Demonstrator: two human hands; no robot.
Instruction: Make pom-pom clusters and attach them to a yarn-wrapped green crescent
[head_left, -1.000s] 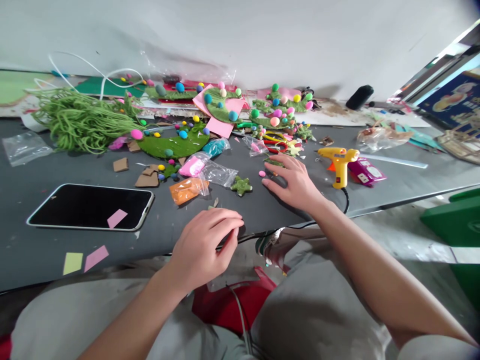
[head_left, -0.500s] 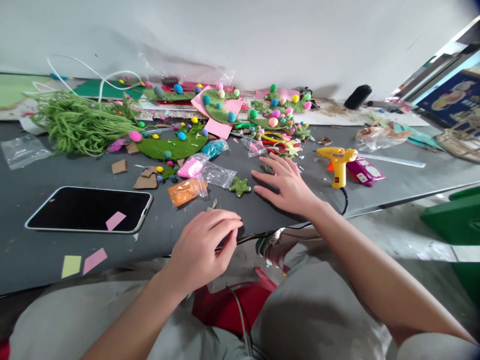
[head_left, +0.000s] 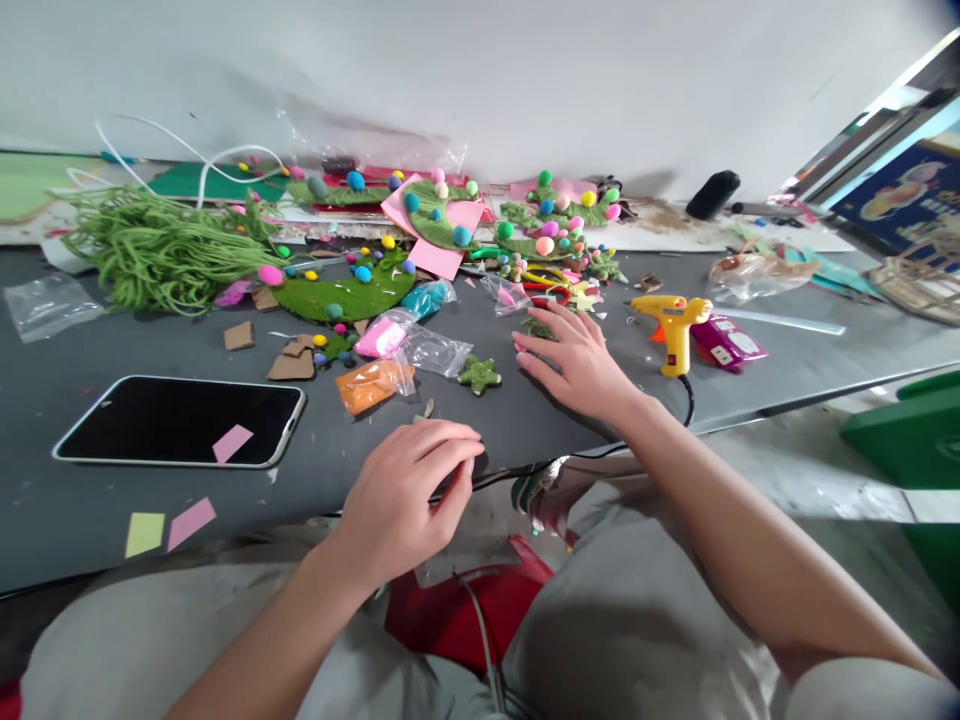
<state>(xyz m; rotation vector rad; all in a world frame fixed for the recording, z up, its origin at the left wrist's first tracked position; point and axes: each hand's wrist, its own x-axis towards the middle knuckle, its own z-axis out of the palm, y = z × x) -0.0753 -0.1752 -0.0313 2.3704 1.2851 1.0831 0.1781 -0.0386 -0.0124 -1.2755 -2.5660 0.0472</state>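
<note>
While the star (head_left: 480, 374) points radially, right hand (head_left: 585, 370) spreads, left hand (head_left: 405, 488) curls, contents hidden.

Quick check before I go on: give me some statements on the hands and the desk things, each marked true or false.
1. The right hand is to the right of the green star. True.
2. A pink paper piece lies on the phone. True.
3. The phone is to the right of the green star. False: it is to the left.
4. The left hand grips the yellow glue gun. False: neither hand is on it.
5. The orange packet lies between the phone and the green star. True.
6. The left hand's fingers are spread flat. False: they are bent and close together.
</note>
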